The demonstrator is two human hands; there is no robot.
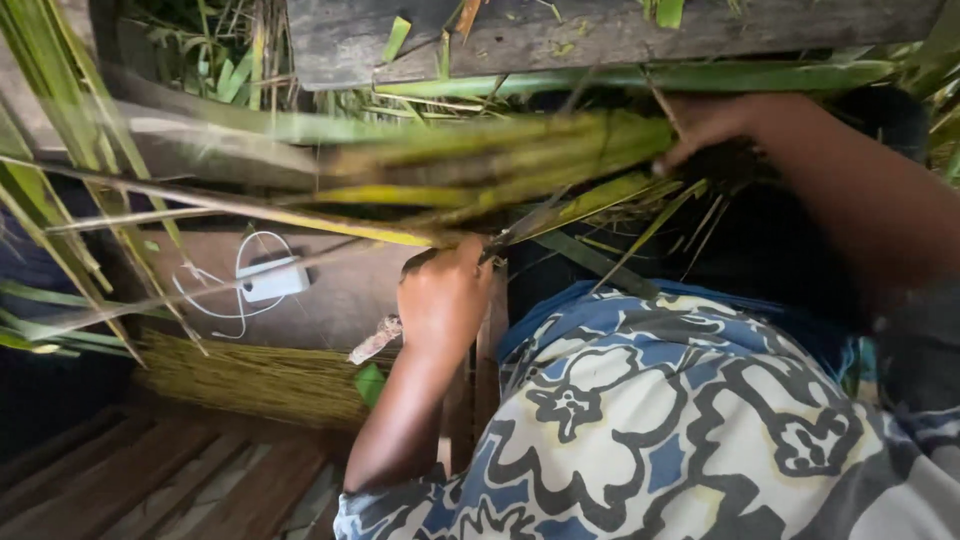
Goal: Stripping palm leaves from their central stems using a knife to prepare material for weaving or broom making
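My right hand (700, 125) is closed around the root end of a thick bundle of long green and yellow leaves (480, 165), which stretches blurred to the left. My left hand (443, 295) is clenched below the bundle, gripping a thin yellow leaf strip (250, 208) that runs off to the left. Something dark, perhaps a blade, sticks out of the left fist toward the bundle; I cannot tell what it is. My patterned blue, white and black cloth (680, 410) covers my lap below.
A white box with a coiled white cable (270, 280) lies on a brown surface at left. Below it sits a pile of fine yellow fibres (250, 375). Grey wooden planks (600, 30) cross the top. Loose green leaves (50, 150) hang at the left. Wooden floorboards (150, 480) lie at lower left.
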